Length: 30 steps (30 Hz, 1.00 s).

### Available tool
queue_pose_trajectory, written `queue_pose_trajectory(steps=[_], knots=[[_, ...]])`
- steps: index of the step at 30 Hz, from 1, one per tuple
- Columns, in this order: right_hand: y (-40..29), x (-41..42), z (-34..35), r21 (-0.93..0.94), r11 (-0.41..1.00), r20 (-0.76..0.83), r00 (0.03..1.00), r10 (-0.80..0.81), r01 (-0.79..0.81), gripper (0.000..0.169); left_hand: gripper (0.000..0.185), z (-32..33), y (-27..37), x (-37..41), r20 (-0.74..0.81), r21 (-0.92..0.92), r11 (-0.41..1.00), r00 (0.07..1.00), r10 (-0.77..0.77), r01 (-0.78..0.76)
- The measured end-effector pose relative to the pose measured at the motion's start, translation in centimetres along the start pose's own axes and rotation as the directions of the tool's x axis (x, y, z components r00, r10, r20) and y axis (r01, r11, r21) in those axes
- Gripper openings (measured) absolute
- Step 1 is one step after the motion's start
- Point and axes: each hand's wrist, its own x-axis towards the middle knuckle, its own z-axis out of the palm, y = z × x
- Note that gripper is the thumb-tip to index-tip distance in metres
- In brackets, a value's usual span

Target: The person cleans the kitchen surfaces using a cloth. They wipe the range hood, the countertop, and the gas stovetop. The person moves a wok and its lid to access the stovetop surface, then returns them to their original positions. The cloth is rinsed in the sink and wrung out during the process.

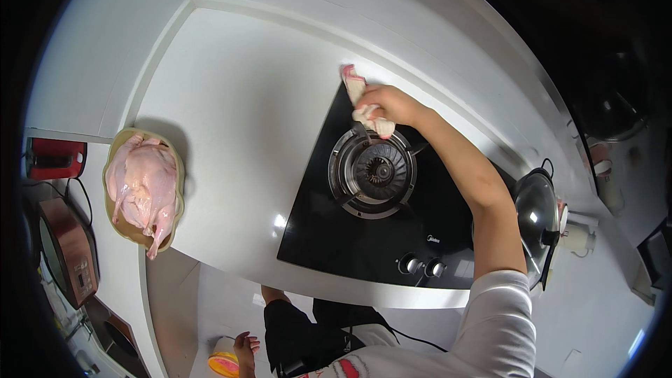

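Note:
My right hand (386, 104) grips a cream cloth with red edging (371, 119) at the back left corner of a black glass gas hob (315, 241). One end of the cloth sticks out past the corner onto the white counter. The other end hangs by the pan support of the round burner (379, 170). Low beside my body, my left hand (245, 345) has its fingers apart and nothing in it. Two silver control knobs (412, 265) sit near the hob's front edge.
A whole raw plucked bird (142, 184) lies in a tan basin (179, 210) at the counter's left end. Right of my arm stands a lidded wok (535, 220). A red appliance (55, 160) and a rice cooker (68, 252) are far left. A small bin (223, 362) is on the floor.

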Motion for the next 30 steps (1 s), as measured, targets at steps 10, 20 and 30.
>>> queue_pose_trajectory(steps=[10,20,30], knots=[[-0.6,3.7,1.2,-0.153,0.980,-0.104,0.984,-0.146,0.129,0.022,0.022,0.7,-1.0,-0.3,0.054,0.009,0.996,0.995,-0.090,0.089],[4.1,-11.1,-1.0,-0.006,0.971,-0.276,0.934,0.226,-0.237,0.031,0.024,-1.2,-0.5,1.0,0.088,0.078,0.997,0.996,-0.033,0.026],[-7.2,-23.3,11.5,-0.154,0.801,-0.594,0.702,0.393,-0.578,0.034,0.023,-4.2,3.8,5.2,0.175,0.148,0.987,0.984,0.035,-0.061]])
